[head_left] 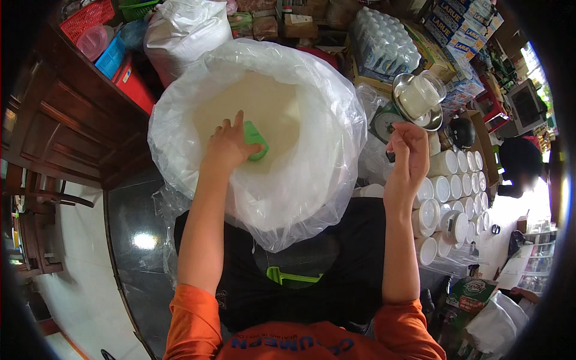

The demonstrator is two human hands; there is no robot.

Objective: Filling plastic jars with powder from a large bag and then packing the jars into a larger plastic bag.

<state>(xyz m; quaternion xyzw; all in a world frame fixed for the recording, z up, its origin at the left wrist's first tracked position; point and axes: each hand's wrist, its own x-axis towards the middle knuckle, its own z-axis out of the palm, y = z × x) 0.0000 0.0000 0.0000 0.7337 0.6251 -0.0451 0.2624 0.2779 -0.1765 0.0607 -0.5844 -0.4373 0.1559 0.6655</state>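
Note:
A large clear plastic bag stands open in front of me, with pale, fine-looking contents inside. My left hand reaches into it with fingers spread and the index finger stretched out. Its thumb lies over a green plastic scoop, which rests against the pale contents. To the right of the bag my right hand is raised, its fingers bent together. Whether anything sits between those fingertips is hidden. Just beyond it is a dial scale, whose metal pan carries a clear jar with whitish contents.
Stacked white-lidded tubs stand right of my right forearm. Shrink-wrapped bottles and cartons fill the far right. A white sack is behind the bag at left, beside a wooden cabinet. Between my legs shows a light-green plastic bar.

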